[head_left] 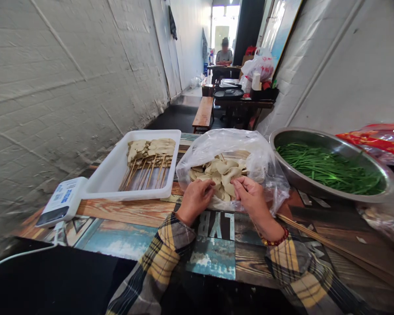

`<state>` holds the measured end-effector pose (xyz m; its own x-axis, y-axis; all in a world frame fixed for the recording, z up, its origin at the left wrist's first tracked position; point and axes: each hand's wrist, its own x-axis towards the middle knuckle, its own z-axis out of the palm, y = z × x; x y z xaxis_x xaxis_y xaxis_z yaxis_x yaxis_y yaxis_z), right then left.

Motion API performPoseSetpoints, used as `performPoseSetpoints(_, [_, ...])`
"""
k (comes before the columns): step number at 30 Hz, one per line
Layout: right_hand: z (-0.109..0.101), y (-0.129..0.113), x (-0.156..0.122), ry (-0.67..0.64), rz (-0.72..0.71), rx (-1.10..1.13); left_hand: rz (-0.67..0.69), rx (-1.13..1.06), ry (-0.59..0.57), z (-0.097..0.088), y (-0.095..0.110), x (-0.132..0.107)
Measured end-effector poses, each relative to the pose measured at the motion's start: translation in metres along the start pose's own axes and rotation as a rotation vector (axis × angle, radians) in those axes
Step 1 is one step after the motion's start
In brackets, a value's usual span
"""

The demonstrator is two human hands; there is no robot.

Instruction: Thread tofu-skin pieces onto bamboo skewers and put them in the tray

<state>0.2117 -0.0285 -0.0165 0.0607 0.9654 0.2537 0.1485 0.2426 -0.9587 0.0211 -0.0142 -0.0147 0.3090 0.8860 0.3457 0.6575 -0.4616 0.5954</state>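
Note:
Thin, pale beige slices (221, 168) lie piled in an opened clear plastic bag (213, 146) on the table in front of me. At the pile's right side, my right hand (252, 197) pinches the edge of one rounded slice (230, 175) between thumb and fingers. My left hand (197, 199) is at the near left edge of the pile, fingers curled and thumb against them; what they hold, if anything, is too small to make out. To the left, a white plastic tray (100, 175) contains similar slices threaded on several thin wooden skewers (151, 168), their bare ends toward me.
A steel bowl (328, 194) of long green leaves (321, 168) stands right of the bag. Loose skewers (315, 238) lie at the right. A white device (64, 199) with a cable sits left. Beyond are a wooden bench (203, 110) and a seated person (223, 54).

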Motion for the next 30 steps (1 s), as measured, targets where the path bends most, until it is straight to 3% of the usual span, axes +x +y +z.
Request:
performPoseSetpoints(4, [0.0002,-0.0024,0.0002,0.007,0.013,0.017,-0.079,0.048,-0.047,-0.0011,0.0020,0.0003])
performPoseSetpoints(8, [0.0005,-0.0042,0.0004,0.006,0.018,0.032,-0.144,0.017,-0.020,-0.0004,-0.0004,0.0010])
performPoseSetpoints(15, [0.0002,-0.0033,0.0009,0.006,0.026,0.020,-0.074,0.069,-0.048,0.0000,-0.0010,-0.0006])
performPoseSetpoints(23, [0.0003,-0.0041,0.0010,0.002,0.027,0.015,-0.011,0.061,0.014,-0.0029,0.0000,0.0001])
performPoseSetpoints(27, [0.0003,-0.0014,0.0008,-0.002,0.003,0.002,-0.024,-0.178,0.054,-0.0055,0.0023,0.0046])
performPoseSetpoints(30, [0.0002,0.0004,0.0006,-0.001,-0.006,0.003,-0.183,-0.521,0.081,-0.0062,0.0013,0.0060])
